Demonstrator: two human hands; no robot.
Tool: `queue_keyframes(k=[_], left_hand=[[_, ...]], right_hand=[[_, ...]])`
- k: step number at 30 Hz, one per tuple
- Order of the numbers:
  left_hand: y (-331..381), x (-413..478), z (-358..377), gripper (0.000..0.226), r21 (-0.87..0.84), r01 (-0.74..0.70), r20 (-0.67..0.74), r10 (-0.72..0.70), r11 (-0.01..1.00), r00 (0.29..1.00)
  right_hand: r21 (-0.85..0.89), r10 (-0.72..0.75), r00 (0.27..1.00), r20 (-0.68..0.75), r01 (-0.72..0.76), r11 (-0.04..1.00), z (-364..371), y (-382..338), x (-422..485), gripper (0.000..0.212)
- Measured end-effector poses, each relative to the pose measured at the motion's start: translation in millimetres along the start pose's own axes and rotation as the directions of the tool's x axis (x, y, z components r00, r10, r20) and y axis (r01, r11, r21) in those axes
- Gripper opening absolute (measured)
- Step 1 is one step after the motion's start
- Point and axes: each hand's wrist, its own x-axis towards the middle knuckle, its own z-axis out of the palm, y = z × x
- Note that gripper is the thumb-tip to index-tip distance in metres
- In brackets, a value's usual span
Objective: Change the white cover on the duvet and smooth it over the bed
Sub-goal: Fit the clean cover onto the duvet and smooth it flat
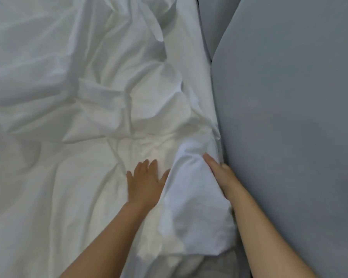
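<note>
- Head view: a grey padded panel (289,117) filled the right side of the frame, its smooth face running from the top edge to the bottom right corner. A second grey panel (211,21) showed as a narrow strip beside it at the top centre.
- The white cover (78,93) spread over the bed across the whole left and centre of the frame, reaching right up to the grey panel. It lay heavily creased, with deep folds at the upper centre and soft ridges towards the left edge.
- At the lower centre right, a bunched fold (193,201) of the cover stood up higher than the rest, just beside the panel.
- The left hand (144,185) lay palm down on the flatter cloth at the lower centre, touching the left side of the fold. Its fingers (142,167) were straight and spread apart, with the thumb angled out against the fold.
- The right hand (219,173) sat between the fold and the grey panel, pressed against the fold's right side. Its fingers (210,162) were straight and held together, pointing towards the top of the frame and gripping nothing.
- Both bare forearms entered from the bottom edge, one on each side of the fold.
- A patch of darker grey cloth (215,265) showed under the fold at the bottom edge; what it was could not be told.
</note>
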Motion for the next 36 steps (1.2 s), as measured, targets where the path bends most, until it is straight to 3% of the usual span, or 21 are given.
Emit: queue_keyframes(k=[3, 6, 8, 10, 11, 12, 14, 15, 16, 17, 18, 19, 21, 24, 27, 29, 33, 36], left_hand=[[10, -8, -3, 0.064, -0.242, -0.054, -0.048, 0.043, 0.969, 0.998], [23, -17, -11, 0.045, -0.463, -0.182, -0.009, 0.201, 0.867, 0.98], [29, -24, -10, 0.032, -0.495, -0.141, -0.008, 0.158, 0.857, 0.987], [38, -31, -14, 0.037, -0.458, -0.152, -0.097, 0.12, 0.876, 0.988], [47, -34, -19, 0.038, -0.437, -0.264, -0.233, 0.175, 0.86, 0.957], [58, -37, -26, 0.038, -0.403, -0.414, -0.395, 0.253, 0.816, 0.883], [77, -35, -30, 0.031, -0.281, -0.608, -0.617, 0.345, 0.743, 0.707], [83, -30, -25, 0.024, -0.198, -0.605, -0.615, 0.383, 0.771, 0.689], [84, -25, -16, 0.017, -0.119, -0.533, -0.524, 0.403, 0.838, 0.75], [79, -20, -4, 0.015, -0.032, -0.402, -0.371, 0.362, 0.915, 0.855], [68, -15, 12, 0.023, 0.078, -0.284, -0.22, 0.294, 0.956, 0.93], [54, -10, 25, 0.031, 0.167, -0.226, -0.101, 0.245, 0.96, 0.964], [30, -4, 41, 0.039, 0.206, -0.204, -0.048, 0.218, 0.957, 0.975], [13, -1, 44, 0.032, 0.276, -0.189, -0.101, 0.224, 0.942, 0.969], [3, 4, 27, 0.027, 0.13, -0.164, -0.165, 0.184, 0.978, 0.969], [-10, 8, 17, 0.023, 0.041, -0.19, -0.203, 0.194, 0.981, 0.96], [-33, 7, 8, 0.026, 0.099, -0.13, -0.15, 0.144, 0.987, 0.978], [-32, 7, -6, 0.028, 0.153, -0.175, -0.095, 0.19, 0.973, 0.977]], right_hand=[[-0.038, 0.132, 0.978, 0.161, -0.128, 0.991, -7, 14, -16, 0.088], [-0.005, 0.026, 0.96, 0.278, -0.025, 1.0, -11, 6, -31, 0.062], [0.0, -0.068, 0.979, 0.194, 0.069, 0.998, -5, -4, -42, 0.043], [0.038, -0.218, 0.972, -0.086, 0.222, 0.974, -2, -13, -49, 0.03], [0.042, -0.329, 0.904, -0.273, 0.352, 0.935, -5, -17, -52, 0.02], [-0.009, -0.435, 0.789, -0.434, 0.478, 0.878, -9, -20, -57, 0.009], [-0.19, -0.577, 0.537, -0.615, 0.61, 0.77, -13, -19, -61, 0.008], [-0.314, -0.631, 0.452, -0.631, 0.595, 0.74, -10, -14, -57, 0.01], [-0.467, -0.692, 0.424, -0.585, 0.521, 0.714, -5, -7, -51, 0.014], [-0.618, -0.736, 0.483, -0.475, 0.412, 0.669, 2, -1, -43, 0.022], [-0.745, -0.721, 0.606, -0.336, 0.297, 0.597, 7, 6, -33, 0.033], [-0.808, -0.658, 0.716, -0.233, 0.234, 0.541, 10, 14, -25, 0.044], [-0.797, -0.571, 0.802, -0.175, 0.225, 0.561, 10, 26, -16, 0.065], [-0.68, -0.465, 0.851, -0.243, 0.193, 0.707, 15, 48, -26, 0.093], [-0.723, -0.297, 0.915, -0.274, 0.008, 0.691, 20, 73, -38, 0.095], [-0.78, -0.312, 0.916, -0.251, 0.0, 0.626, 22, 76, -36, 0.082], [-0.945, -0.428, 0.889, -0.164, -0.017, 0.325, 45, 63, -27, 0.076], [-0.94, -0.468, 0.856, -0.219, -0.057, 0.336, 64, 41, -22, 0.093]])
